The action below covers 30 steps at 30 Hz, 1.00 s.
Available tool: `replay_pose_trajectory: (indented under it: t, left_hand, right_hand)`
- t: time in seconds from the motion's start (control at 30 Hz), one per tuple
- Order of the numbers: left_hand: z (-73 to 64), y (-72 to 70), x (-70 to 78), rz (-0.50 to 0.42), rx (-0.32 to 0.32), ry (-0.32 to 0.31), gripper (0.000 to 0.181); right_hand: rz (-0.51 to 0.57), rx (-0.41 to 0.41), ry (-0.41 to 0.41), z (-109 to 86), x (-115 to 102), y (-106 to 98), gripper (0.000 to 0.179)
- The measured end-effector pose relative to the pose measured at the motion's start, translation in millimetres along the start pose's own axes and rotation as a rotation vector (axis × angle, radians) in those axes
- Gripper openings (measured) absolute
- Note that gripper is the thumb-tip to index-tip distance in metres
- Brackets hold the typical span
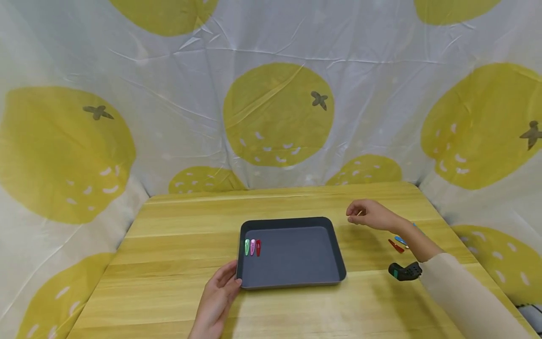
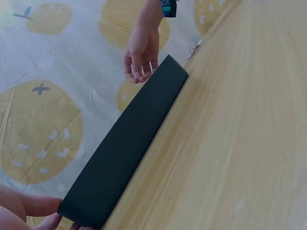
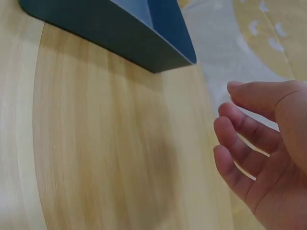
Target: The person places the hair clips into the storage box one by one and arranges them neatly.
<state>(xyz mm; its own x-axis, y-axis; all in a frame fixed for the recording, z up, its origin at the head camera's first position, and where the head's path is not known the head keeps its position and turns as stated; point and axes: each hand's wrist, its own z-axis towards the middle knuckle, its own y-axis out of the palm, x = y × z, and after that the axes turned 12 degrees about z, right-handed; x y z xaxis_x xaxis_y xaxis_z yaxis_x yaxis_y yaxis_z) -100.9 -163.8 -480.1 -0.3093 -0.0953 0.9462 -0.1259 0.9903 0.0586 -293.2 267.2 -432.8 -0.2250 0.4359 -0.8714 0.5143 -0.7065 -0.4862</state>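
Observation:
A dark grey rectangular baking tray (image 1: 292,256) lies on the wooden table. Inside it, along the left side, three snap hair clips stand in a row: a green one (image 1: 247,247), a pink one (image 1: 252,247) and a red one (image 1: 259,247). My left hand (image 1: 217,297) grips the tray's near left corner, thumb at the rim. In the right wrist view my right hand (image 3: 268,143) hovers beyond the tray's right side, fingers loosely bent and apart, with nothing between them. More clips lie by the right forearm, among them a red one (image 1: 396,246) and a blue one (image 1: 400,240).
The wooden table (image 1: 169,263) reaches back to a white curtain (image 1: 186,108) printed with yellow fruit, which also hangs at both sides. A black strap-like device (image 1: 405,271) sits at the right wrist. The right forearm partly covers the loose clips.

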Motion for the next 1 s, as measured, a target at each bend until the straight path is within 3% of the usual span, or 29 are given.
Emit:
replay_pose_trajectory:
  t: [0.2, 0.47, 0.63, 0.83, 1.0]
  left_hand:
    - [-2.1, 0.4, 0.7, 0.0, 0.012, 0.007, 0.058]
    - [-3.3, -0.9, 1.5, -0.003, 0.005, 0.016, 0.058]
    - [-2.3, -3.5, 3.2, -0.005, 0.02, 0.015, 0.059]
    - [1.5, -2.2, 2.3, -0.013, -0.005, 0.011, 0.059]
    - [0.2, -3.9, -0.8, -0.002, -0.005, -0.007, 0.06]
  right_hand:
    - [-0.014, 0.008, 0.008, -9.7, 7, -9, 0.021]
    - [0.034, 0.006, 0.086, -24.1, 21, -21, 0.023]
    - [0.044, -0.015, 0.072, -30.4, 28, -29, 0.026]
    - [-0.014, -0.026, 0.095, -49.7, 39, -42, 0.025]
    - [0.027, -0.058, 0.152, -65.2, 54, -44, 0.022]
